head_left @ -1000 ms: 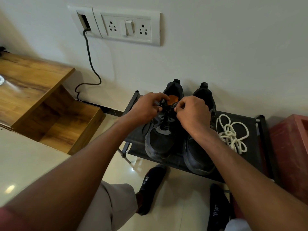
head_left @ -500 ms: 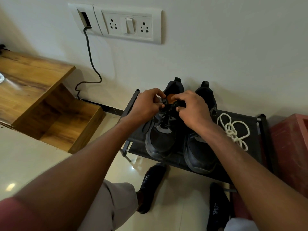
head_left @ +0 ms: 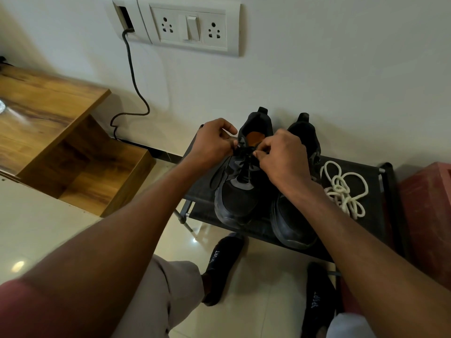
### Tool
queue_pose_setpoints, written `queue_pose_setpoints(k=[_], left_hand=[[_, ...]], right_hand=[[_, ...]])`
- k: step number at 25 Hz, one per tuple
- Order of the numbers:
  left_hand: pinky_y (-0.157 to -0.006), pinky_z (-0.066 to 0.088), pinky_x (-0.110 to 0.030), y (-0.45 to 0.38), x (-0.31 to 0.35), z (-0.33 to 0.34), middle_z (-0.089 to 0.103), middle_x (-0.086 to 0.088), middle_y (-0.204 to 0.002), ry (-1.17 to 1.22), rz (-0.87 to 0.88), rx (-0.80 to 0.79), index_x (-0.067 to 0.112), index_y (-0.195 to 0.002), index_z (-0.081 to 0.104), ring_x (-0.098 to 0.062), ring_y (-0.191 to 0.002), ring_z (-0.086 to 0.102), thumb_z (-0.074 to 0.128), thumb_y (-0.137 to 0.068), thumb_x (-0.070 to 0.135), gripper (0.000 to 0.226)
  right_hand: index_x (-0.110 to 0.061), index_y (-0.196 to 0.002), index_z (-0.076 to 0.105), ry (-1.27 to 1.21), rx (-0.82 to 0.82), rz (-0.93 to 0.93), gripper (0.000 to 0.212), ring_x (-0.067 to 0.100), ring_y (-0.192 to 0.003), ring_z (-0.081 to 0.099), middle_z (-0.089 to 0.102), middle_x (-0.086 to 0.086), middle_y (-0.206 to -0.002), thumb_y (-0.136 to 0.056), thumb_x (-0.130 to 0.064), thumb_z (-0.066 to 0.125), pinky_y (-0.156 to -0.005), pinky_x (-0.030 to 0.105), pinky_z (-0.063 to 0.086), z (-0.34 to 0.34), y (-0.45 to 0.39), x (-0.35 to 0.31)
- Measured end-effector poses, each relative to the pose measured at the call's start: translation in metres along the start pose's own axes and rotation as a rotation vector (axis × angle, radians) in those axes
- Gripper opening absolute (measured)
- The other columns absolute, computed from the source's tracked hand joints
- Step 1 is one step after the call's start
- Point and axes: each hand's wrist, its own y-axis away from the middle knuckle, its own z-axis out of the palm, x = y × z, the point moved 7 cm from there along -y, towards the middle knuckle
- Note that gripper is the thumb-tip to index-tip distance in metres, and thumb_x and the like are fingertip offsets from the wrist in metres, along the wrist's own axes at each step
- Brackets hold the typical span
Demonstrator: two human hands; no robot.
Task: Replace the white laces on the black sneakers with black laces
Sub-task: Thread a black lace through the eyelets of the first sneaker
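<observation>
On the far left I see a wooden shelf (head_left: 46, 123) by the wall. Next to it a black cable (head_left: 133, 76) hangs down from a white switch plate (head_left: 188, 28).

Then comes my left hand (head_left: 211, 145). Its fingers are curled, and the tips pinch a black lace (head_left: 245, 164) at the top of the left sneaker (head_left: 240, 191). I can see a bit of orange inside that shoe. A loose loop of the black lace hangs down over its left side.

My right hand (head_left: 283, 159) is just across from the left one, over the same shoe. Its fingers are curled in too, and the thumb and first finger seem to pinch the black lace from the other side. The two hands are very close but not touching.

Under my right wrist sits the right sneaker (head_left: 292, 223), touching the left one. I cannot tell what lace it has, as my hand hides it. Both shoes stand on a low black rack (head_left: 375, 181), toes pointing at me.

To the right of the shoes, the white laces (head_left: 344, 189) lie in a loose tangle on the same rack, near the right sneaker. Past the rack, on the far right, is a red box (head_left: 429, 215).

Down low, I see my two feet in black socks (head_left: 224, 267) on the shiny floor (head_left: 36, 230).
</observation>
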Motion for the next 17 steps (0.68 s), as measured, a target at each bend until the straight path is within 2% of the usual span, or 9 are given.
queue_pose_setpoints(k=[2, 4, 7, 11, 13, 17], left_hand=[[-0.078, 0.065, -0.045, 0.001, 0.001, 0.0, 0.074, -0.017, -0.086, -0.015, 0.006, -0.017, 0.009, -0.104, 0.069, -0.029, -0.083, 0.076, 0.078, -0.088, 0.001, 0.02], [-0.078, 0.065, -0.045, 0.001, 0.002, 0.0, 0.073, -0.018, -0.087, -0.046, 0.022, -0.031, 0.009, -0.104, 0.07, -0.031, -0.084, 0.076, 0.078, -0.088, 0.001, 0.019], [-0.077, 0.065, -0.038, 0.0, 0.004, 0.002, 0.075, -0.015, -0.087, -0.102, 0.063, -0.049, 0.007, -0.103, 0.074, -0.026, -0.081, 0.075, 0.077, -0.089, 0.002, 0.016], [-0.072, 0.055, -0.018, 0.002, 0.011, 0.009, 0.075, -0.002, -0.087, -0.247, 0.126, -0.067, 0.009, -0.101, 0.08, -0.002, -0.067, 0.066, 0.073, -0.093, 0.005, 0.011], [-0.07, 0.054, -0.017, 0.003, 0.012, 0.008, 0.075, -0.001, -0.087, -0.262, 0.13, -0.058, 0.011, -0.097, 0.08, -0.001, -0.067, 0.065, 0.072, -0.094, 0.007, 0.009], [-0.065, 0.057, -0.015, 0.002, 0.009, 0.007, 0.075, -0.001, -0.082, -0.205, 0.08, -0.052, 0.013, -0.09, 0.072, -0.009, -0.07, 0.072, 0.065, -0.099, 0.01, 0.011]], right_hand=[[-0.016, -0.099, 0.08, 0.016, -0.001, -0.004, 0.014, 0.011, -0.079, 0.053, 0.056, -0.003, -0.103, -0.093, -0.029, 0.079, -0.059, 0.013, 0.032, 0.0, 0.001, -0.002], [-0.017, -0.092, 0.078, -0.007, -0.017, 0.021, 0.011, 0.011, -0.077, 0.054, 0.055, -0.004, -0.101, -0.093, -0.029, 0.078, -0.057, 0.012, 0.028, 0.002, -0.001, 0.0], [-0.017, -0.078, 0.073, -0.147, -0.049, 0.122, 0.018, 0.006, -0.075, 0.059, 0.066, -0.002, -0.096, -0.091, -0.029, 0.075, -0.058, 0.015, 0.035, 0.007, -0.007, 0.012], [-0.017, -0.087, 0.075, -0.205, -0.086, 0.147, 0.016, -0.001, -0.075, 0.057, 0.069, -0.005, -0.099, -0.097, -0.028, 0.07, -0.059, 0.009, 0.034, 0.011, -0.007, 0.016], [-0.018, -0.089, 0.076, -0.193, -0.071, 0.096, 0.012, 0.002, -0.078, 0.059, 0.066, -0.006, -0.102, -0.095, -0.028, 0.076, -0.064, 0.01, 0.038, 0.008, -0.008, 0.013], [-0.018, -0.089, 0.077, -0.108, -0.061, 0.033, 0.007, 0.011, -0.084, 0.064, 0.066, -0.004, -0.101, -0.091, -0.023, 0.082, -0.072, 0.024, 0.052, 0.005, -0.009, 0.009]])
